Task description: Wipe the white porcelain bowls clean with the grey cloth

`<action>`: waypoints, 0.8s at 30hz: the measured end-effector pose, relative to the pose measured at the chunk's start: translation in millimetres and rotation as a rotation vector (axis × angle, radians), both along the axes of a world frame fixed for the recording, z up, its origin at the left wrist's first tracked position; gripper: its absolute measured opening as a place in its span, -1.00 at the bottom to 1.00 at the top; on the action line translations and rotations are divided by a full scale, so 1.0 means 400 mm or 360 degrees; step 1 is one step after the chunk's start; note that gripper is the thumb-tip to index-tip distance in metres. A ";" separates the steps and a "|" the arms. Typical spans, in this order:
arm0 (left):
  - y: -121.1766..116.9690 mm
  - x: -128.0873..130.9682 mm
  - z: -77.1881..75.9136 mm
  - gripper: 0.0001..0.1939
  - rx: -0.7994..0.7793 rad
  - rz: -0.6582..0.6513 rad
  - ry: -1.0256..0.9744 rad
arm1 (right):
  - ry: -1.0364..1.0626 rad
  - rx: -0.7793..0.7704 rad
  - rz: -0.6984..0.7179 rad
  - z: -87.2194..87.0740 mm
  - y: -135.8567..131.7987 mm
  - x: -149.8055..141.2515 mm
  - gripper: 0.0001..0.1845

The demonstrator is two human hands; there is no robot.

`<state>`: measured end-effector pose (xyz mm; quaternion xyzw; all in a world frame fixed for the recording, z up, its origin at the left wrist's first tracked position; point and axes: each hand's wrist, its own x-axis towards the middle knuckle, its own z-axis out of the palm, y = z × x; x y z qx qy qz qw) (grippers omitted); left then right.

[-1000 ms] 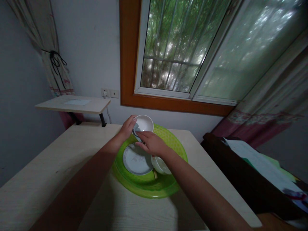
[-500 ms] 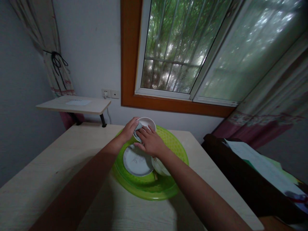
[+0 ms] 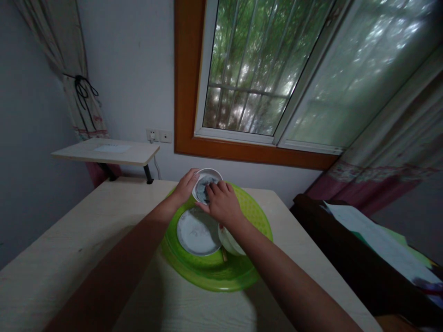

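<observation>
My left hand grips the left rim of a white bowl, which is tilted toward me above the far side of a green basin. Inside the bowl lies a grey cloth. The fingers of my right hand are bent and press on that cloth at the bowl's right side. Just below the bowl, a white plate rests in the basin. Part of a second, pale bowl shows under my right wrist, with the tip of a wooden stick beside it.
The basin stands on a light wooden table. A small raised shelf with a paper on it is at the back left. Behind are a wall and a window. Papers lie on dark furniture to the right.
The cloth was bunched at the bowl's left rim and is now spread inside the bowl. My right hand has moved slightly right, its fingers bending. The left hand keeps its hold.
</observation>
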<state>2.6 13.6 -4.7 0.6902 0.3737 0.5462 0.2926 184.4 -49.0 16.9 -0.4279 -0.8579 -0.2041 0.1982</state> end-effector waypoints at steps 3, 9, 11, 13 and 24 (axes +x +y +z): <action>-0.006 -0.002 0.004 -0.55 0.0016 0.0030 0.0035 | -0.0063 0.0005 -0.0002 0.004 -0.003 -0.002 -0.49; -0.010 -0.002 0.010 -0.57 0.0004 0.0019 0.0042 | -0.0155 0.0008 0.0117 0.001 -0.003 -0.006 -0.56; -0.009 -0.003 0.009 -0.57 -0.0003 0.0004 0.0021 | -0.0178 0.0012 0.0144 0.001 -0.004 -0.007 -0.58; -0.008 -0.003 0.009 -0.57 -0.0018 -0.0004 -0.0004 | -0.0186 0.0012 0.0158 0.002 -0.004 -0.007 -0.61; -0.010 -0.003 0.005 -0.52 -0.0036 -0.0042 0.0016 | -0.0109 -0.0137 0.0476 -0.031 0.019 0.003 -0.56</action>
